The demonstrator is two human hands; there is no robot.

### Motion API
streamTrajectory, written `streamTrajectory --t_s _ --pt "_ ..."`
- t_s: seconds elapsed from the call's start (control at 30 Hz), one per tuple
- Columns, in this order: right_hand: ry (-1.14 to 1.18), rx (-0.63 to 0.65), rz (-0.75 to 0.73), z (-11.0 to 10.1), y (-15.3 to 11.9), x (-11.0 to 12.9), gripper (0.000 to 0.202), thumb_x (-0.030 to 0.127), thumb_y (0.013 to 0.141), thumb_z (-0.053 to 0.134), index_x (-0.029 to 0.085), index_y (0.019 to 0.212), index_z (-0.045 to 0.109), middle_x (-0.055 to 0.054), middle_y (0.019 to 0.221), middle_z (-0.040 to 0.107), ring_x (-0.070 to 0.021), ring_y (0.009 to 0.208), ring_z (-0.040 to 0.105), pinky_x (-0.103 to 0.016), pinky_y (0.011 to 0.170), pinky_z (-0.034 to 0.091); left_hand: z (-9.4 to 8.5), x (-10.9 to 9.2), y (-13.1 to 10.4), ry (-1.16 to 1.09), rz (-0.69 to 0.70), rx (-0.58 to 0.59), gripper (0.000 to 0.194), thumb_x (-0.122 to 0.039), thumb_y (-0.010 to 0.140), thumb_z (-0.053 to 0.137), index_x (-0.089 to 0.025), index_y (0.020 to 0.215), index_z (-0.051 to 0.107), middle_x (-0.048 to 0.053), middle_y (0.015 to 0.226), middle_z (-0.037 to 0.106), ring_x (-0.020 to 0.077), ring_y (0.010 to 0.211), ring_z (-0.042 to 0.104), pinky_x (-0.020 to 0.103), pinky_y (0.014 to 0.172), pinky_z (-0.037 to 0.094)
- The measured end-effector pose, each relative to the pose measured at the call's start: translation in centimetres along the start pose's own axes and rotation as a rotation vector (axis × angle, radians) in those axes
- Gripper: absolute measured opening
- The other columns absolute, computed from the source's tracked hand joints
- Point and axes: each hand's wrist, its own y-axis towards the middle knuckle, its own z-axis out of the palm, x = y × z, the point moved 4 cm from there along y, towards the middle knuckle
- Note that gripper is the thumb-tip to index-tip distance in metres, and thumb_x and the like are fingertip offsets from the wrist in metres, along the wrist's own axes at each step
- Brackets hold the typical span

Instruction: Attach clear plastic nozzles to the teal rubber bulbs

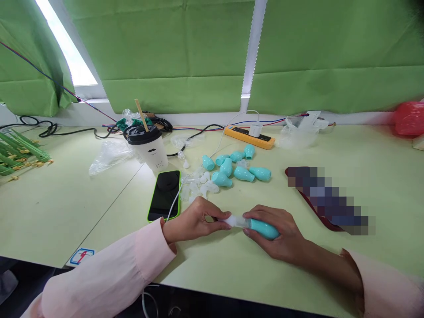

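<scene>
My right hand wraps round a glossy turquoise bulb-shaped piece, its narrow end facing left. A clear tube-like part sits at that end. At its left tip, my left hand pinches a small white translucent tip piece; the two hands meet over the near part of the table. Beyond them lie several more turquoise bulb pieces in a loose group. Beside that group is a scatter of small clear and white plastic parts.
A green-edged phone with a white cable lies left of the parts. Behind it stands a lidded paper cup with a straw. An orange power strip, a plastic bag, a blurred dark object and green strips surround the area.
</scene>
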Motion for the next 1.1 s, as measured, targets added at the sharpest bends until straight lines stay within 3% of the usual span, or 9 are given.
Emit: streamTrajectory --t_s 0.17,0.3,0.53,1.1 --pt "0.101 0.065 0.112 0.0 0.15 -0.49 0.014 0.025 0.07 0.057 0.019 0.082 0.057 -0.002 0.07 0.062 -0.0131 0.061 0.058 -0.024 0.057 0.047 0.1 -0.3 -0.01 0.076 0.068 0.065 0.023 -0.025 0.076 0.051 -0.011 0.09 0.063 0.006 0.061 0.062 0.01 0.052 0.051 0.021 0.048 0.038" --pt "0.17 0.134 0.218 0.06 0.31 -0.8 0.012 0.027 0.069 0.058 0.021 0.079 0.058 0.0 0.068 0.062 -0.013 0.061 0.059 -0.023 0.057 0.047 0.11 -0.39 0.0 0.063 0.041 0.083 0.025 -0.025 0.076 0.052 -0.011 0.094 0.062 0.007 0.064 0.063 0.0108 0.053 0.05 0.022 0.049 0.038" --pt "0.221 0.072 0.298 -0.09 0.36 -0.41 0.011 0.027 0.067 0.06 0.021 0.076 0.06 0.0 0.069 0.064 -0.0142 0.063 0.06 -0.024 0.058 0.048 -0.05 -0.28 0.07 -0.081 -0.06 0.015 0.025 -0.027 0.071 0.058 -0.013 0.091 0.064 0.006 0.066 0.066 0.009 0.049 0.048 0.021 0.047 0.038" --pt "0.232 0.057 0.298 0.48 0.24 -0.26 0.011 0.025 0.066 0.061 0.021 0.076 0.06 0.0 0.066 0.063 -0.0139 0.058 0.059 -0.024 0.055 0.048 0.35 -0.36 0.0 -0.033 -0.021 0.079 0.026 -0.025 0.074 0.054 -0.011 0.094 0.063 0.005 0.06 0.061 0.0084 0.048 0.044 0.021 0.047 0.036"
